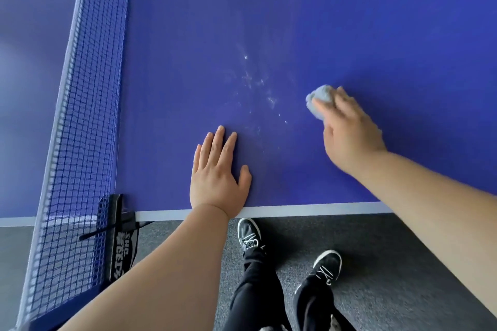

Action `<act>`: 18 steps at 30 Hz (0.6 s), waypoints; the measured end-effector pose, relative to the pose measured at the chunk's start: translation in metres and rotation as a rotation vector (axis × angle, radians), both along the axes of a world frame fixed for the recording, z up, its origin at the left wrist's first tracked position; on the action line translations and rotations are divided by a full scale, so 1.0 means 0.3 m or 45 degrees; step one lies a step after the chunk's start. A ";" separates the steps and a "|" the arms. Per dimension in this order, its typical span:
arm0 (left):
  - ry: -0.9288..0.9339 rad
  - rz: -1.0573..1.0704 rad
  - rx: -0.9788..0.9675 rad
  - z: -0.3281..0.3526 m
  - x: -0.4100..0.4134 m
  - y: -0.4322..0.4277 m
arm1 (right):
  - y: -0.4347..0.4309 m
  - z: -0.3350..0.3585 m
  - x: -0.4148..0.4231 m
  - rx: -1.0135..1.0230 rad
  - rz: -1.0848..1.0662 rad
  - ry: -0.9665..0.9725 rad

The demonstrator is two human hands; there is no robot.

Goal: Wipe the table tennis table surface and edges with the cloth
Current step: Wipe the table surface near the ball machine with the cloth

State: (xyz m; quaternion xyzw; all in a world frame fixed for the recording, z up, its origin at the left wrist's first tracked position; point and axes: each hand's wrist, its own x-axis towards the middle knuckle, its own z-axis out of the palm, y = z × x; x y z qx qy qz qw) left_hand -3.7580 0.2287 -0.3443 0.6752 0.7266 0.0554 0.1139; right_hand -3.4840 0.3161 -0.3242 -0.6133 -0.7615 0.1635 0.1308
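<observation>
Residue (258,83), a scatter of pale smears and specks, lay on the blue table tennis table (349,21) between the two hands, and the coming stroke depended on that placing. The right hand (349,134) pressed a bunched grey cloth (320,101) onto the surface, fingers curled over it so that the wad showed past the fingertips on the side toward the marks. The cloth sat just to the right of the smeared patch, near the closest specks but apart from them, and well in from the white edge line (309,209). The left hand (217,172) lay flat on the table, fingers straight and holding nothing, its heel at that edge line. It was below and left of the marks, apparently as a brace. The patch ran lengthwise away from the person, from near the left fingertips toward the middle of the table, roughly parallel to the net (80,115) standing further left. By this layout the right hand was the nearer working hand. A sweep leftward, toward the net, would carry the cloth across the patch's short width, and several passes along its length would likely be needed.
</observation>
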 end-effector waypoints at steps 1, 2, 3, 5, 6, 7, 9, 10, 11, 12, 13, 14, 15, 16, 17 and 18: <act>-0.001 0.000 0.003 -0.002 0.000 0.000 | 0.018 0.005 -0.015 0.005 -0.061 -0.015; -0.002 -0.001 0.004 -0.003 -0.001 0.001 | 0.007 0.006 -0.044 0.039 -0.051 -0.053; -0.002 -0.004 0.004 -0.003 -0.001 0.002 | -0.032 0.002 -0.079 0.086 0.030 -0.096; -0.003 -0.006 0.008 -0.002 -0.001 0.003 | -0.183 -0.020 -0.138 0.176 0.372 -0.091; -0.009 -0.002 0.012 -0.002 -0.001 0.003 | -0.273 -0.030 -0.156 0.169 0.580 -0.056; -0.016 0.003 0.016 -0.002 -0.001 0.005 | -0.346 -0.032 -0.159 0.120 0.762 -0.031; -0.019 0.001 0.025 -0.001 0.000 0.004 | -0.369 -0.033 -0.129 0.082 0.957 0.011; -0.019 -0.003 0.030 -0.001 0.001 0.004 | -0.330 -0.035 -0.112 0.097 0.941 0.018; -0.021 -0.003 0.032 -0.002 0.001 0.004 | -0.274 -0.039 -0.102 0.121 0.834 0.016; -0.022 0.000 0.029 -0.002 0.000 0.003 | -0.203 -0.038 -0.091 0.136 0.662 0.017; -0.021 0.004 0.021 -0.002 -0.001 0.001 | -0.126 -0.028 -0.076 0.125 0.460 0.020; -0.017 0.008 0.015 -0.001 -0.001 0.000 | -0.049 -0.013 -0.059 0.077 0.265 0.009; -0.013 0.007 0.014 -0.001 0.000 0.000 | 0.018 0.000 -0.051 0.021 0.108 0.004; -0.010 0.006 0.014 -0.001 0.001 0.000 | 0.064 0.008 -0.058 0.004 -0.004 0.003; -0.010 0.005 0.013 -0.001 0.001 0.000 | 0.079 0.012 -0.080 0.015 -0.064 -0.011; -0.012 0.002 0.013 -0.002 0.001 0.001 | 0.067 0.015 -0.109 0.050 -0.046 -0.051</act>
